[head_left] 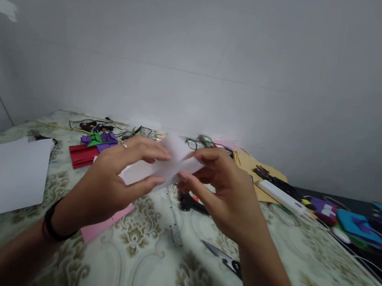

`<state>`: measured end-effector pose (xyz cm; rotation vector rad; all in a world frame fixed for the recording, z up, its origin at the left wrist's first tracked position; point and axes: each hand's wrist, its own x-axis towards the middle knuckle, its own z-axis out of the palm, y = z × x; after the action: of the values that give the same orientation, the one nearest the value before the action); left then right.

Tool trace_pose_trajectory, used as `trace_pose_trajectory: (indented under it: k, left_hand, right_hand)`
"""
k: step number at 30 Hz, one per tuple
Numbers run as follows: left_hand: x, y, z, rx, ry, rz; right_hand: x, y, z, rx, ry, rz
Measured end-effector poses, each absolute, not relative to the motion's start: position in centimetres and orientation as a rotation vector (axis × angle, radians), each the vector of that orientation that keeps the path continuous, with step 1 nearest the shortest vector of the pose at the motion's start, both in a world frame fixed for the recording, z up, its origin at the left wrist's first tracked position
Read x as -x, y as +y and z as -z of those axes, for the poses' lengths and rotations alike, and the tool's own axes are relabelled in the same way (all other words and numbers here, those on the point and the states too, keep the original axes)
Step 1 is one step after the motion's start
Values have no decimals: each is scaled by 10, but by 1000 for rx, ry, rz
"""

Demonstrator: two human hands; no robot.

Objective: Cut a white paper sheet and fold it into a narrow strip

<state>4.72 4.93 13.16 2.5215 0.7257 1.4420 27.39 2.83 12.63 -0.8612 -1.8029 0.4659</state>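
Observation:
A folded piece of white paper (173, 162) is held up above the table between both hands, slightly blurred. My left hand (125, 166) is closed on its left side, thumb below and fingers above. On the right side, my right hand (222, 184) pinches a folded corner between thumb and fingers. Beneath my left wrist a pink paper (105, 224) lies partly hidden. Scissors (223, 257) rest beside my right forearm, their handles partly covered by it. A black tape dispenser-like object (192, 203) sits under my right hand, and a clear ruler (174, 222) lies near it.
Large white sheets (0, 180) lie at the left. Red folded paper (82, 156) and purple and green paper pieces (99, 139) sit behind my left hand. At the right are brown envelopes (246, 161), a white power strip (282, 197) and blue paper (355, 224). A wall rises behind.

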Motion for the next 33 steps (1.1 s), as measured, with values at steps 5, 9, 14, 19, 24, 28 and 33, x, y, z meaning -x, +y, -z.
trace_pose_trajectory:
  k: [5,9,14,19,24,28,33]
  left_hand:
    - [-31,53,-115,-2716,936,-1163]
    - [-15,46,-68,-2685,1052,-815]
    - [-6,23,-8,-2628,1015,-531]
    - [-8,2,9,-2827,910,-461]
    - [-5,-13,13,-3104,766,-342]
    - [0,-20,16,-3100,697,-361]
    - [9,-28,18,-2964,631,-421]
  right_hand:
    - [-295,30,-108,816,-1536,-839]
    - [-307,14,-60,980,-1388,-1075]
    - [-307,-18,1,1203,-1356,-1292]
    - [-315,-34,7,1262,-1819,-818]
    - [-310,-48,-6,1154,-2158,-183]
    - [-289,-57,7,961,-2431,-307]
    - [-283,-68,30,902,-2486,-182]
